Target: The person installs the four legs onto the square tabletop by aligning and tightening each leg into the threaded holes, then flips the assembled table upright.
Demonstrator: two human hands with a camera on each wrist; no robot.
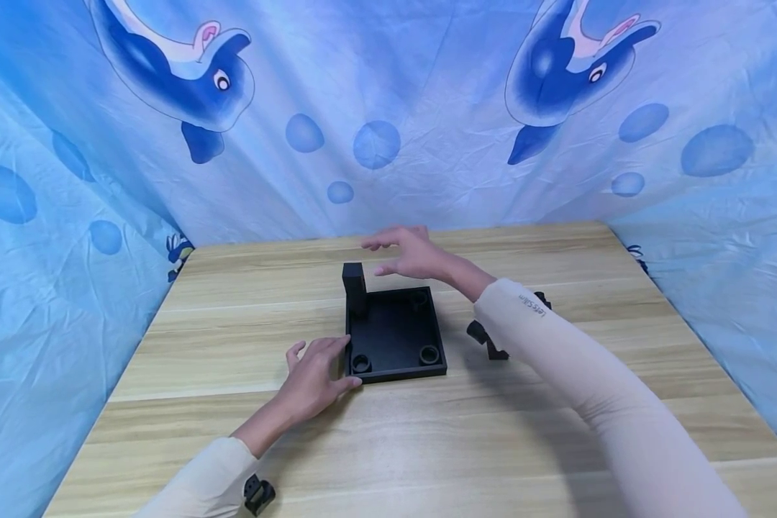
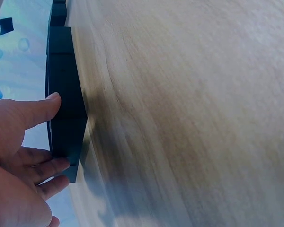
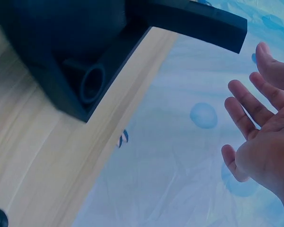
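Observation:
A shallow square black tray (image 1: 395,331) lies on the wooden table. Ring-shaped sockets (image 1: 429,355) show in three of its corners. From its far left corner a square black post (image 1: 355,288) stands upright. My left hand (image 1: 314,381) holds the near left corner, thumb on the front wall and fingers on the left side; the left wrist view shows thumb (image 2: 49,106) and fingers against the dark wall (image 2: 66,75). Beyond the tray, my right hand (image 1: 411,252) is raised near the post's top, its fingers apart and nothing in them. A gap separates it from the post (image 3: 203,26) in the right wrist view.
Dark pieces (image 1: 496,352) show beside the right sleeve, which partly hides them. Another dark object (image 1: 259,493) is beside the left sleeve. Blue curtains (image 1: 375,187) with dolphin prints enclose the table (image 1: 233,324) at the back and sides.

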